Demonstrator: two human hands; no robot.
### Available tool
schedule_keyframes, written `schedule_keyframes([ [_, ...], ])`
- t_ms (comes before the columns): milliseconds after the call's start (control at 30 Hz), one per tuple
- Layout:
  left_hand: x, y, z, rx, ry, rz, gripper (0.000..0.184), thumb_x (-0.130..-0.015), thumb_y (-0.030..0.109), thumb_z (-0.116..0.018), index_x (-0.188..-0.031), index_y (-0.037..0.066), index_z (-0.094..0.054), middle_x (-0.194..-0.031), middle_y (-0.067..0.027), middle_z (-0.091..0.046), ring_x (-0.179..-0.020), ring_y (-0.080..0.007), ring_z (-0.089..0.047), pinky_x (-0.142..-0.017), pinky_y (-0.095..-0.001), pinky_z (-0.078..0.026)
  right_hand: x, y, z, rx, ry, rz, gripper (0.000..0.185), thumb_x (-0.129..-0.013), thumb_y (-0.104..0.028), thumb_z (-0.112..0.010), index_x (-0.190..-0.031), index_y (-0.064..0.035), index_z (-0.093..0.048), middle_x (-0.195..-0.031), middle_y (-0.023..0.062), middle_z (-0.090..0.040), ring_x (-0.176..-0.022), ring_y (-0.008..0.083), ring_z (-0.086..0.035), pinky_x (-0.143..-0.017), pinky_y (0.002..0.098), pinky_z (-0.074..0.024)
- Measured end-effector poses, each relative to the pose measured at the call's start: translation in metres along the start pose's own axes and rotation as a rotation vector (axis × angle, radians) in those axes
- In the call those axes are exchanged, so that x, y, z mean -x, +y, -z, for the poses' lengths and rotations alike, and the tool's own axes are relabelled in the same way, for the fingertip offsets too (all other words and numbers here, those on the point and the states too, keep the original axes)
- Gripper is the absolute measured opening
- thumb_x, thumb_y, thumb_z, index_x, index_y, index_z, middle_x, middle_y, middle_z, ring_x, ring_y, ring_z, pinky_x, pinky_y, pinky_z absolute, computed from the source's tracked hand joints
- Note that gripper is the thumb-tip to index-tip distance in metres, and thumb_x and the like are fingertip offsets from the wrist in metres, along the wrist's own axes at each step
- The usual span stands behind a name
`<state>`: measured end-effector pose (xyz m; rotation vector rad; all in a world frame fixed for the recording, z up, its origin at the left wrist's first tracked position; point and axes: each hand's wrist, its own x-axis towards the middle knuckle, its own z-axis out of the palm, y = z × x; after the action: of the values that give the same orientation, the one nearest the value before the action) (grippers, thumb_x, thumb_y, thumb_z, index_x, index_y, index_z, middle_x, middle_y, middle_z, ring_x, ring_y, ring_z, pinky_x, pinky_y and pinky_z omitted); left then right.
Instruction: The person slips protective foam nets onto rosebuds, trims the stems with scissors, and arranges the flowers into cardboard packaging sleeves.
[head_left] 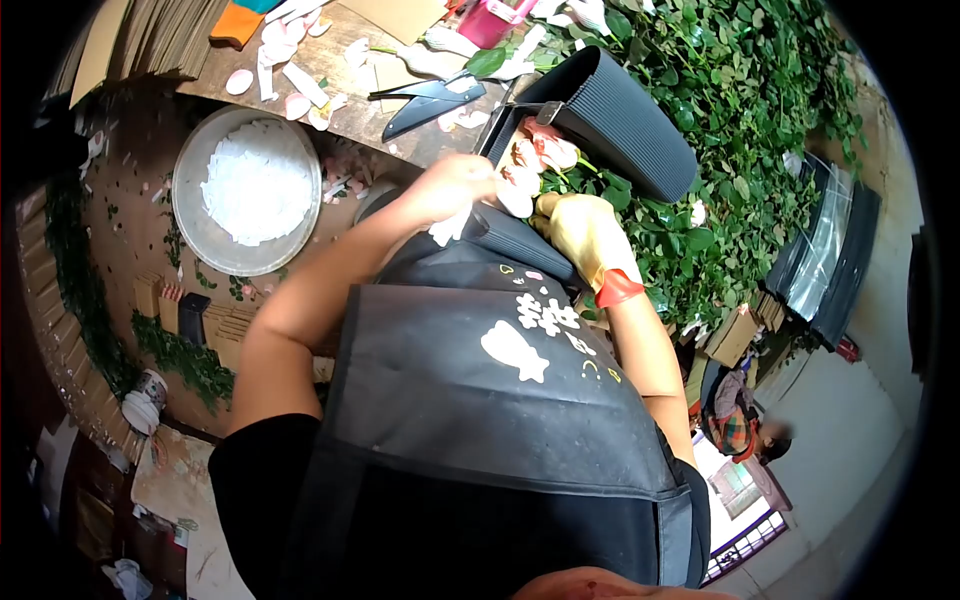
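Several pale pink roses (545, 147) lie between a tall black corrugated sheet (630, 125) and a lower black ribbed edge (525, 240) in front of my apron. My left hand (462, 188) is bare and slightly blurred, its fingers drawn together at the near blooms. What is between those fingers is hidden. A white strip (450, 228) shows just below this hand. On the other side, my right hand (588, 232) wears a yellow glove with a red cuff. Its fingers are curled around the lowest pale rose (517, 190), just under the bloom; the stem is hidden.
Black scissors (435, 100) and loose petals lie on the wooden table (355, 125). A round tub (312, 190) holds white pieces at the left. Leafy stems (740, 130) are heaped at the right. Another person (735, 415) is farther off, lower right.
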<state>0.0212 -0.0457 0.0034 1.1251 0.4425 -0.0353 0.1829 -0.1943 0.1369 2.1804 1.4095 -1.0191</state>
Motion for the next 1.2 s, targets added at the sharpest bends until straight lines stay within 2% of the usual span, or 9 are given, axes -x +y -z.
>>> schedule_keyframes([
  [133, 0.065, 0.054, 0.066, 0.175, 0.507, -0.097, 0.016, -0.097, 0.017, -0.07, -0.101, 0.001, -0.072, -0.091, -0.0015, -0.071, -0.081, -0.0096, -0.063, -0.074, -0.0259, -0.048, 0.002, 0.004, -0.004, -0.309, -0.028, -0.043, 0.017, -0.099, -0.016, -0.064, -0.104, -0.0038, -0.075, -0.096, 0.0183, -0.078, -0.088, 0.0361, -0.076, -0.081, 0.041, -0.0596],
  [233, 0.135, 0.065, 0.144, -1.167, 0.612, 0.352, 0.03, -0.095, 0.034, -0.073, -0.1, 0.004, -0.073, -0.083, -0.0105, -0.074, -0.086, -0.0304, -0.07, -0.072, -0.0421, -0.05, -0.008, 0.0, 0.008, -0.057, -0.091, 0.076, 0.019, -0.095, -0.011, -0.062, -0.105, -0.0042, -0.077, -0.099, 0.0182, -0.079, -0.091, 0.0354, -0.077, -0.083, 0.043, -0.0596],
  [300, 0.152, 0.08, 0.135, -1.868, 0.642, 0.655, 0.04, -0.09, 0.044, -0.078, -0.112, 0.011, -0.077, -0.11, -0.0098, -0.078, -0.113, -0.0321, -0.068, -0.093, -0.0484, -0.05, -0.016, 0.0, 0.003, 0.173, -0.064, 0.204, 0.022, -0.094, -0.009, -0.061, -0.106, -0.0058, -0.078, -0.101, 0.0179, -0.079, -0.094, 0.035, -0.078, -0.083, 0.0442, -0.0595],
  [367, 0.14, 0.062, 0.136, -1.751, 0.592, 0.523, 0.039, -0.089, 0.039, -0.078, -0.116, 0.01, -0.076, -0.124, -0.0112, -0.075, -0.127, -0.0353, -0.061, -0.109, -0.0586, -0.039, -0.024, -0.001, 0.002, 0.269, -0.078, 0.273, 0.025, -0.094, -0.01, -0.059, -0.109, -0.007, -0.079, -0.104, 0.018, -0.079, -0.095, 0.035, -0.078, -0.084, 0.0451, -0.0594],
  [500, 0.048, 0.063, 0.043, -0.827, 0.271, -0.13, 0.061, -0.083, 0.036, -0.088, -0.129, 0.002, -0.065, -0.121, -0.0226, -0.07, -0.117, -0.0395, -0.066, -0.105, -0.045, -0.05, -0.032, -0.01, 0.015, 0.288, -0.264, 0.281, 0.033, -0.1, -0.023, -0.054, -0.116, -0.0082, -0.079, -0.111, 0.0201, -0.078, -0.1, 0.0362, -0.078, -0.089, 0.0459, -0.0595],
  [567, 0.005, 0.042, 0.0, -0.686, 0.208, -0.262, 0.093, -0.075, 0.042, -0.095, -0.145, 0.002, -0.05, -0.14, -0.0282, -0.056, -0.133, -0.041, -0.056, -0.114, -0.0465, -0.044, -0.019, -0.026, 0.035, -0.22, -0.278, -0.221, 0.033, -0.099, -0.027, -0.06, -0.122, -0.0117, -0.076, -0.107, 0.0239, -0.076, -0.105, 0.04, -0.074, -0.091, 0.0439, -0.0578],
  [667, -0.027, 0.014, -0.009, -0.933, -0.009, -0.187, 0.117, -0.068, 0.048, -0.099, -0.154, 0.003, -0.033, -0.159, -0.0291, -0.028, -0.156, -0.0459, -0.02, -0.127, -0.0525, -0.025, -0.001, -0.007, 0.035, -0.109, -0.191, 0.019, 0.031, -0.1, -0.026, -0.061, -0.12, -0.0084, -0.077, -0.114, 0.0201, -0.077, -0.105, 0.0377, -0.076, -0.094, 0.0444, -0.0589],
  [833, -0.029, 0.009, 0.0, -0.907, -0.072, -0.15, 0.121, -0.067, 0.05, -0.098, -0.156, 0.005, -0.03, -0.159, -0.0336, -0.025, -0.156, -0.0503, -0.017, -0.128, -0.056, -0.022, 0.022, 0.022, -0.002, -0.258, 0.448, 0.039, 0.027, -0.1, -0.034, -0.065, -0.109, -0.0104, -0.075, -0.09, 0.017, -0.076, -0.088, 0.0379, -0.074, -0.08, 0.0471, -0.0586],
  [1200, -0.045, 0.03, -0.013, -0.839, -0.031, -0.064, 0.11, -0.068, 0.048, -0.098, -0.15, 0.001, -0.041, -0.156, -0.0382, -0.028, -0.154, -0.0517, -0.019, -0.126, -0.0571, -0.025, -0.005, 0.023, -0.024, -0.434, 0.24, 0.047, 0.029, -0.096, -0.023, -0.056, -0.105, -0.0038, -0.076, -0.101, 0.021, -0.077, -0.093, 0.0358, -0.075, -0.086, 0.0443, -0.0592],
])
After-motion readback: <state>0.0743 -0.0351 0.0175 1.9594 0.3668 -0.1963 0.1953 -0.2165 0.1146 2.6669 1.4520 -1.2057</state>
